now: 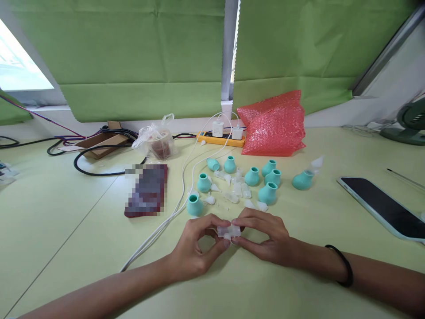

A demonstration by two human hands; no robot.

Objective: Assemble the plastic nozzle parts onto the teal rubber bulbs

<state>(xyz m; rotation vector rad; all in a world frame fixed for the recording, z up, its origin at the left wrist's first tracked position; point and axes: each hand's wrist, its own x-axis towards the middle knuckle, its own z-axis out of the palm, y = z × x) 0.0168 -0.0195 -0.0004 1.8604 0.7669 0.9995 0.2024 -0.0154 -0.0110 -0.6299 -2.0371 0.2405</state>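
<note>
Between my two hands is a small translucent plastic piece (229, 231), roughly tube-shaped with a short stub on its near side. My left hand (202, 248) pinches its left end between thumb and fingers. The right end is gripped by the fingertips of my right hand (265, 235). Just beyond lie several teal rubber bulbs (268, 193), most standing with their round openings up. Loose translucent plastic pieces (230, 196) and white cone-shaped tips (262, 206) are scattered among them. One teal bulb (302, 180) at the right has a clear tip attached.
White cables (175, 212) run across the table from a yellow power strip (221, 138). Behind are a red bubble-wrap bag (274, 128), a plastic-wrapped roll (160, 146) and a cardboard box (102, 144). Phones lie left (148, 190) and right (385, 206). A small fan (410, 119) stands far right.
</note>
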